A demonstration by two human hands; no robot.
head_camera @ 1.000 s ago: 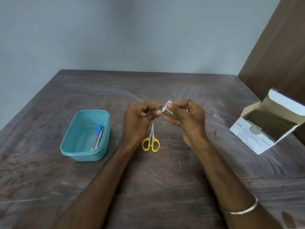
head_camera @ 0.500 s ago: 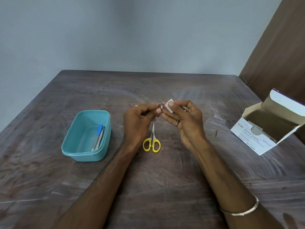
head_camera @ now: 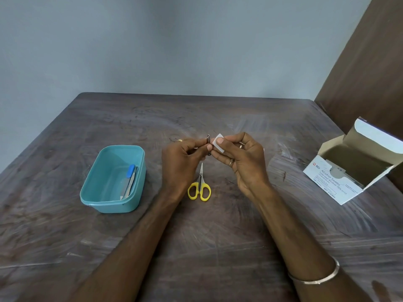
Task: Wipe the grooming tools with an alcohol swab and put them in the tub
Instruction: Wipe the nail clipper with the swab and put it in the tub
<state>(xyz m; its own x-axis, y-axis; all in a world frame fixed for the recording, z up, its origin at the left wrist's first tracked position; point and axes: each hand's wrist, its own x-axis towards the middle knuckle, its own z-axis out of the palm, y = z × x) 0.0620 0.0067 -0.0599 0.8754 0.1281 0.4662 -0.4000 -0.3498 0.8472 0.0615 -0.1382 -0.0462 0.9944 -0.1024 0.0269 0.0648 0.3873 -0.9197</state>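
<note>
We pinch a small metal tool (head_camera: pixel 208 144), perhaps a nail clipper, in our left hand (head_camera: pixel 182 162); our right hand (head_camera: pixel 241 162) pinches the swab (head_camera: pixel 218 144) against it, mid-wipe. Next, the tub (head_camera: pixel 113 201) at left.

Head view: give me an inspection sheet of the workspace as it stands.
Surface: dark wooden table, scuffed.
Job's things: teal tub holds a blue-handled tool; yellow scissors lie on the table; small metal tool; white swab.
Clutter: open swab box at right.
Grips: left hand pinches the metal tool; right hand pinches the swab.
Cables: nothing seen.
Surroundings: grey wall, brown panel at right.
</note>
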